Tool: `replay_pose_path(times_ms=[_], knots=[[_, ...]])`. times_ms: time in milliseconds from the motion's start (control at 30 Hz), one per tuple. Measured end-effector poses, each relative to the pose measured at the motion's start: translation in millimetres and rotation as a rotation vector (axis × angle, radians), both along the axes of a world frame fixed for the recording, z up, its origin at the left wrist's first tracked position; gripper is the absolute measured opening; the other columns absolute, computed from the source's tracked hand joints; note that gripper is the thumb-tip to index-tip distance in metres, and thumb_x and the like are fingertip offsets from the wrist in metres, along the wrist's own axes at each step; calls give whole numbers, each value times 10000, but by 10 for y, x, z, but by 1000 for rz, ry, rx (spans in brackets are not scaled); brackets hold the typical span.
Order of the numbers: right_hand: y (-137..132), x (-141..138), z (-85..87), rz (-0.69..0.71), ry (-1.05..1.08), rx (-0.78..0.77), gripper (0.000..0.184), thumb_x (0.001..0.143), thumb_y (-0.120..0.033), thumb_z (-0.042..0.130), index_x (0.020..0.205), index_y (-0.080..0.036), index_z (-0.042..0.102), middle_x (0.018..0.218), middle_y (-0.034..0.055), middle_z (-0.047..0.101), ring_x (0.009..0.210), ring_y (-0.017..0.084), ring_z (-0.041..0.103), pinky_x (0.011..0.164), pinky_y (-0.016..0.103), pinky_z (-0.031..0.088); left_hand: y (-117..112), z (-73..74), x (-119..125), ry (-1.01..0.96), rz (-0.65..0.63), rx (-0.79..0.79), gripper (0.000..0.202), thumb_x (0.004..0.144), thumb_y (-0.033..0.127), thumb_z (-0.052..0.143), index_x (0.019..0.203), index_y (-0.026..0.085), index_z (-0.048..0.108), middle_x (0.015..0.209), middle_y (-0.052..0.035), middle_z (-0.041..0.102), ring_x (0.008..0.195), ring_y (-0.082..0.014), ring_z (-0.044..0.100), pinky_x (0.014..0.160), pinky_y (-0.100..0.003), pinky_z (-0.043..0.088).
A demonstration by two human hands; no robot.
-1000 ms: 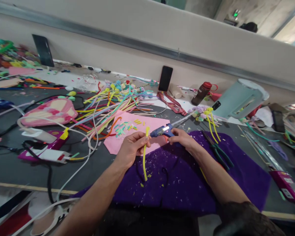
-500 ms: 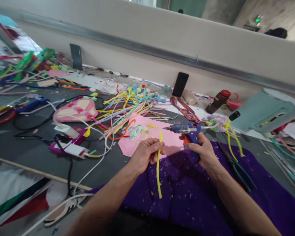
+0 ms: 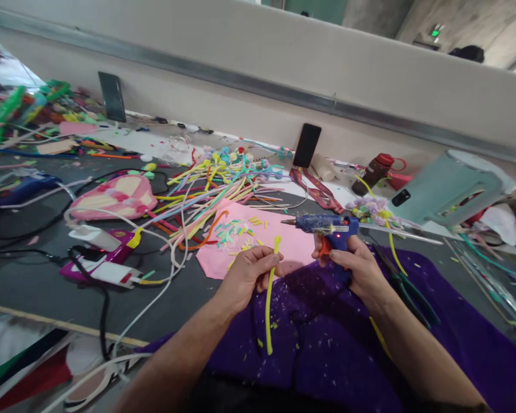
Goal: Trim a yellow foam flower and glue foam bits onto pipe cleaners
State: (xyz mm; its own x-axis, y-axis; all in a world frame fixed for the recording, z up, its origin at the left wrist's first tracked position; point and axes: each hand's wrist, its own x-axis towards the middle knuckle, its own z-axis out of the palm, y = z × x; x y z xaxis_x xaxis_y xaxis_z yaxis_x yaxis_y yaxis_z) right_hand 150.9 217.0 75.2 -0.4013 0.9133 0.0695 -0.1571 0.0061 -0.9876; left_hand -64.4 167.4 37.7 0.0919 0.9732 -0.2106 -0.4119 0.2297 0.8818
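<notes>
My left hand [image 3: 247, 275] pinches a yellow pipe cleaner [image 3: 270, 310] near its upper end, and the stem hangs down over the purple felt sheet [image 3: 327, 338]. My right hand [image 3: 356, 267] grips a blue hot glue gun [image 3: 324, 225] by its orange trigger. The gun's nozzle points left, a short way above and to the right of the pipe cleaner's tip. A pink felt sheet [image 3: 284, 244] with small coloured offcuts lies just behind both hands.
A heap of coloured pipe cleaners [image 3: 210, 189] spreads behind the pink sheet. Cables and a pink-white charger [image 3: 101, 267] lie at left. Green-handled pliers [image 3: 408, 289] rest at right. A phone [image 3: 307, 144], a brown bottle [image 3: 372, 172] and a pale green tipped stool [image 3: 449, 186] stand near the wall.
My right hand has lifted the glue gun off the table and now holds it upright, nozzle pointing left. My left hand keeps the yellow pipe cleaner. The view has shifted.
</notes>
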Motion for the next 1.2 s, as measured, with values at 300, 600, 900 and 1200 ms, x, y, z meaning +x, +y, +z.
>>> replay_pose_path(times_ms=[300,600,900,1200], knots=[[54,10,-198,-106,-367,515,505,812,-211,608,1284,-255,435,1063,78,670,924,230,668,808,407,531,6,13,-11,-7,22,6,189,757,316,682,767,129,655,601,-1,653,352,-16,436,325,-129,272],[160,20,-323,-205,-772,1164,464,832,-168,539,1281,-232,444,1079,90,684,922,229,674,779,342,544,-1,19,-23,-14,38,20,202,745,321,689,763,127,636,594,-11,658,343,-24,431,316,-133,263],[136,-46,-328,-217,-1023,1427,453,872,-139,522,1314,-171,433,1057,137,668,885,250,636,748,370,526,-7,33,18,-42,91,-3,221,802,360,627,756,162,542,581,48,578,324,-12,359,316,-136,224],[104,-55,-435,-135,-882,1501,452,848,-117,558,1281,-117,430,1043,156,685,891,246,650,741,371,540,-2,37,-28,109,267,138,210,809,359,623,860,156,625,632,27,540,578,-64,501,540,-159,395]])
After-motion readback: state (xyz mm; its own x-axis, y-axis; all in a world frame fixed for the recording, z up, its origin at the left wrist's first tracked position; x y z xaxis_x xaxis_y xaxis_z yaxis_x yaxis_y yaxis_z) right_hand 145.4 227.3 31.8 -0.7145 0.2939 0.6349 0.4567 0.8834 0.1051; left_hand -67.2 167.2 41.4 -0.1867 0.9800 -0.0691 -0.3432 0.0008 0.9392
